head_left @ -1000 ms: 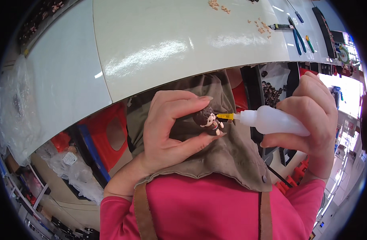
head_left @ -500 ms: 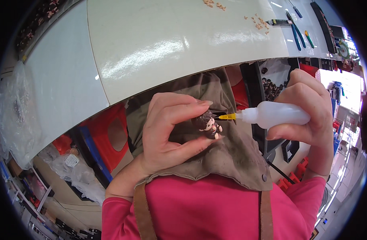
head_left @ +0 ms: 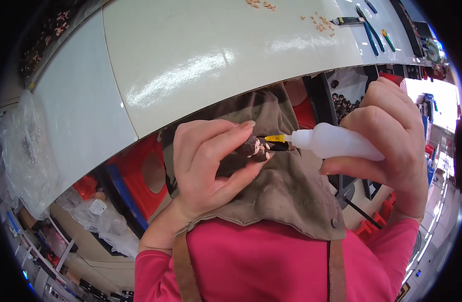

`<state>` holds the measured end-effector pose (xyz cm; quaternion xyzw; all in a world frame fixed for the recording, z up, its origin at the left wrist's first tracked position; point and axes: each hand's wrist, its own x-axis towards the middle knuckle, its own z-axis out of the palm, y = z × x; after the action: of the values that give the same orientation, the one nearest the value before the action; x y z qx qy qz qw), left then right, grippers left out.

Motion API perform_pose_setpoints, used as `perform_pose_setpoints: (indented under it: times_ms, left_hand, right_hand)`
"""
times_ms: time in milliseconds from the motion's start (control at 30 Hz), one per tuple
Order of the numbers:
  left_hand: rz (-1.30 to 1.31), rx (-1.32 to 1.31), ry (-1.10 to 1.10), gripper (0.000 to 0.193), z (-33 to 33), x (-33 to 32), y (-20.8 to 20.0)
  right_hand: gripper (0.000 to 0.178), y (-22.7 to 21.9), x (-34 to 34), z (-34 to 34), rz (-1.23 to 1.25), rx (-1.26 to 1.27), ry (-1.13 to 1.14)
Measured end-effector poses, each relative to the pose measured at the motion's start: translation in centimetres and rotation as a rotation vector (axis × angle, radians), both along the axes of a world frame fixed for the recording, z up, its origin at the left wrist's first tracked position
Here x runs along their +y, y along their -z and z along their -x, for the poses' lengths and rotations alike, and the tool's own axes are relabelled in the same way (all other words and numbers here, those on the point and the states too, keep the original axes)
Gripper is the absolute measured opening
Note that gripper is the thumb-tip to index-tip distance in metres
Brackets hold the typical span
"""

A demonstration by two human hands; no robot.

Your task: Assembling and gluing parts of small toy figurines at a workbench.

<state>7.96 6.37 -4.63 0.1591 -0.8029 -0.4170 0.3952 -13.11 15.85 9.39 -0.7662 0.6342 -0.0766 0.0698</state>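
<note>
Between the thumb and fingers of my left hand (head_left: 208, 161) is a small dark-haired figurine (head_left: 254, 147), tilted on its side over my lap. My right hand (head_left: 387, 136) grips a translucent white squeeze bottle (head_left: 337, 142), its fingers partly hidden behind it. The bottle's yellow needle tip (head_left: 275, 138) points left at the figurine; whether it touches cannot be made out. Below both hands lies my brown apron (head_left: 286, 196).
The pale worktable (head_left: 190, 65) spans the far side, with small tan pieces (head_left: 321, 23), a cutter knife (head_left: 348, 20), pliers (head_left: 370, 32) and a green-yellow tool (head_left: 388, 40). A box of dark parts (head_left: 346, 100) is beyond my right hand. Clear plastic bags (head_left: 27, 156) hang at left.
My left hand has moved slightly left and turned the figurine, so its face points more downward. The bottle has shifted a little left and up with my right hand.
</note>
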Motion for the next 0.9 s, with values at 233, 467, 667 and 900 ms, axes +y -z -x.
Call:
perform_pose_setpoints:
  times_ms: [233, 467, 667, 900]
  left_hand:
    - [0.085, -0.035, -0.041, 0.053, 0.1, 0.2, 0.0]
    - [0.162, -0.061, -0.070, 0.051, 0.1, 0.1, 0.2]
    - [0.276, -0.107, -0.067, 0.052, 0.1, -0.1, -0.3]
    - [0.306, -0.188, -0.043, 0.055, 1.1, -0.3, -0.6]
  right_hand:
    - [0.051, 0.0, -0.7, -0.1, 0.041, 0.000, -0.091]
    - [0.051, 0.3, -0.5, -0.2, 0.049, 0.023, -0.104]
    - [0.048, 0.4, -1.0, -0.1, 0.120, 0.022, -0.127]
    - [0.047, 1.5, -1.3, 1.6, 0.219, -0.037, -0.185]
